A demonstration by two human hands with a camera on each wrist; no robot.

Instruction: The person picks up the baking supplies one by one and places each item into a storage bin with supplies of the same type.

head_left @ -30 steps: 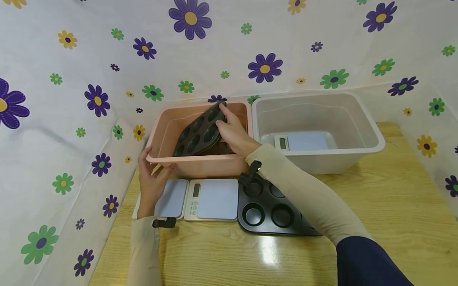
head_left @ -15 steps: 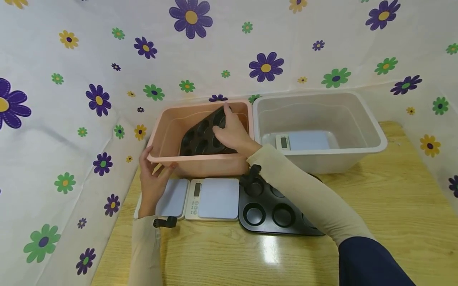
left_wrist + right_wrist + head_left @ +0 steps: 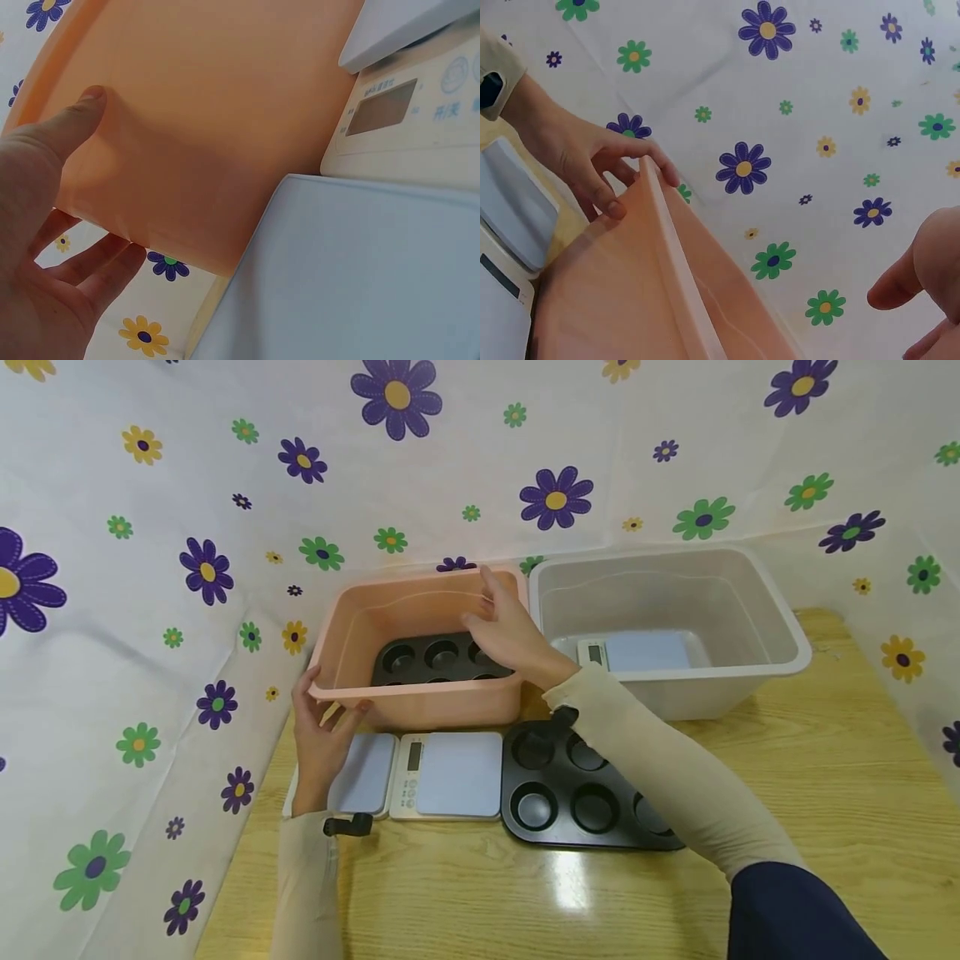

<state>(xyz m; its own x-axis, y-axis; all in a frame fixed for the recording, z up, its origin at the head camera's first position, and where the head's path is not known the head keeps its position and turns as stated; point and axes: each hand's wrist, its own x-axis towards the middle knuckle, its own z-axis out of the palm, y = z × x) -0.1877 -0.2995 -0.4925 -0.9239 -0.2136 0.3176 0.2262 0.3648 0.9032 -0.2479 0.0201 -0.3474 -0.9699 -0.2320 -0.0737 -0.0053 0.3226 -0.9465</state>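
Note:
A peach-coloured plastic bin (image 3: 450, 706) stands at centre left in the head view. At its front left corner my left hand (image 3: 322, 752) grips the rim, the thumb on the outer wall, as the left wrist view also shows. Inside the bin lies a dark muffin pan (image 3: 441, 655), its near part hidden by the front wall. Over the bin's right end hovers my right hand (image 3: 517, 639), holding nothing, thumb and fingers apart. In the right wrist view, only part of the right hand (image 3: 939, 259) appears, at the right edge.
A white bin (image 3: 667, 695) adjoins on the right, with a kitchen scale (image 3: 647, 652) inside. In front lie one scale (image 3: 459, 772), another scale (image 3: 363, 772) partly behind the left hand, and a second muffin pan (image 3: 566, 808) partly under the right forearm. A flowered cloth hangs behind.
The muffin pan has gone from tilted in my right hand to lying low in the peach bin. My right hand has let go and moved right. The left hand keeps its hold.

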